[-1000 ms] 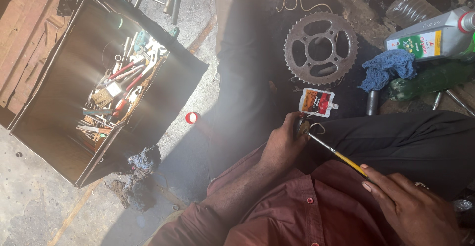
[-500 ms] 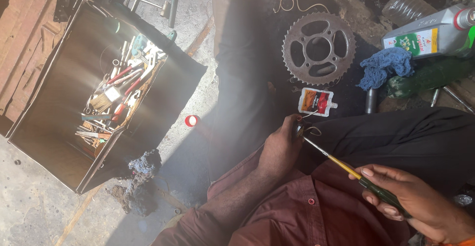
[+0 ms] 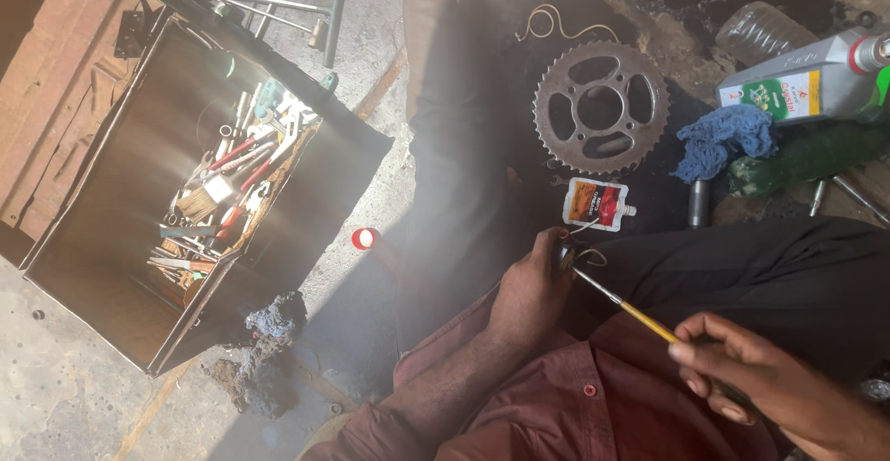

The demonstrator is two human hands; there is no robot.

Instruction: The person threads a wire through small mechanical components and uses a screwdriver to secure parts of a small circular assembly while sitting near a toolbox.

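Head view, from the left of the frame across: an open metal toolbox (image 3: pixel 111 239) fills the upper left, its tray crowded with pliers, brushes and wrenches, and a dark lump of rag (image 3: pixel 269 327) lies just beside its lower corner. A small red cap (image 3: pixel 364 238) sits on the concrete floor between the box and the person's legs.

Near the centre, the left hand (image 3: pixel 533 285) is curled shut around a small metal part (image 3: pixel 564 255), pinched at the fingertips; most of the part is hidden by the fingers, and a thin wire loop shows beside it. The metal tip of a screwdriver (image 3: pixel 626 308) touches that part; its shaft is thin and bare, turning yellow toward the handle. The right hand (image 3: pixel 769 387), at the lower right, is closed loosely about the handle, the fingers folded over it.

Above the hands, a small red and white sachet (image 3: pixel 598 203) lies on dark cloth, and a worn toothed sprocket (image 3: pixel 601 107) lies just above it. Further right are a blue rag (image 3: pixel 723 138), a grey oil bottle (image 3: pixel 816 76) on its side and a green bottle (image 3: pixel 807 155) below it.
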